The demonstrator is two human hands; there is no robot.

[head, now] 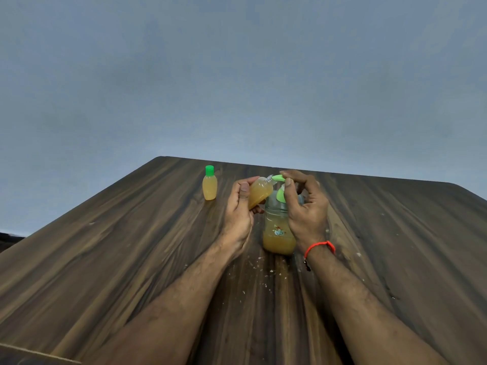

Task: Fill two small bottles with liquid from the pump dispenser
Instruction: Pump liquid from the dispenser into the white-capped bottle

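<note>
far left on the wooden table (110,248) there's a small bottle (209,186) standing upright with its green cap (209,170) on, full of yellow-orange liquid, well apart from both hands.

next over, the left hand (238,209) is gripping a second small bottle (259,192), thumb on the near side and the fingers curled round behind it. this one has no cap on and is tipped over to the right, so its open neck sits right at the green spout (277,177) of the pump dispenser (279,227). it's mostly full of the same orange stuff.

the dispenser itself stands on the table between the two hands, a clear bottle with a little sticker on the front (can't make out what it shows) and liquid only in the bottom part, the upper part looks empty. it has a green pump head and collar.

then the right hand (305,206) is wrapped round the right side of the dispenser, with the index finger (288,174) resting on top of the pump head and the thumb (287,191) down along the green collar. can't tell how far the pump is pushed down. there's a red thread bracelet (320,247) on that wrist.

small pale crumbs (253,267) are scattered on the table in front of the dispenser and off to the right.
</note>
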